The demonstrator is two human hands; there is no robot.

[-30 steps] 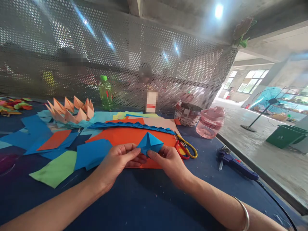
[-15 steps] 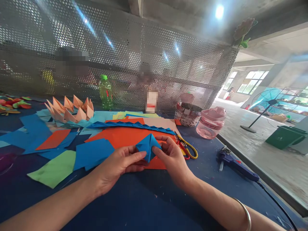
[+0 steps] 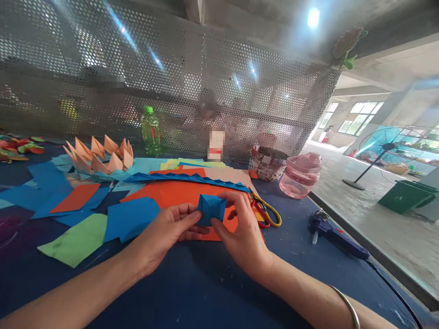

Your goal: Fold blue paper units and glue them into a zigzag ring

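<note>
The blue paper fold [image 3: 211,209] looks light and easily crushed, best held lightly at its edges, where the right hand [image 3: 242,233] and left hand [image 3: 168,235] grip it between their fingertips.

PLACE: craft workshop in a large concrete hall | SHOWN BY: counter [image 3: 288,278] strewn with coloured paper [image 3: 171,194], scissors [image 3: 265,211], glue gun [image 3: 331,237] | SURROUNDINGS: perforated metal screen [image 3: 206,77], bare concrete floor [image 3: 377,242], standing fan [image 3: 387,146], green bin [image 3: 406,196], distant windows [image 3: 363,108]

- Perforated metal screen [image 3: 192,91] — lit by glare from a ceiling light [image 3: 313,18]
- Bare concrete floor [image 3: 387,237]
- Bright far windows [image 3: 360,114]
- Pedestal fan [image 3: 387,146] beside a green bin [image 3: 406,196]
</note>
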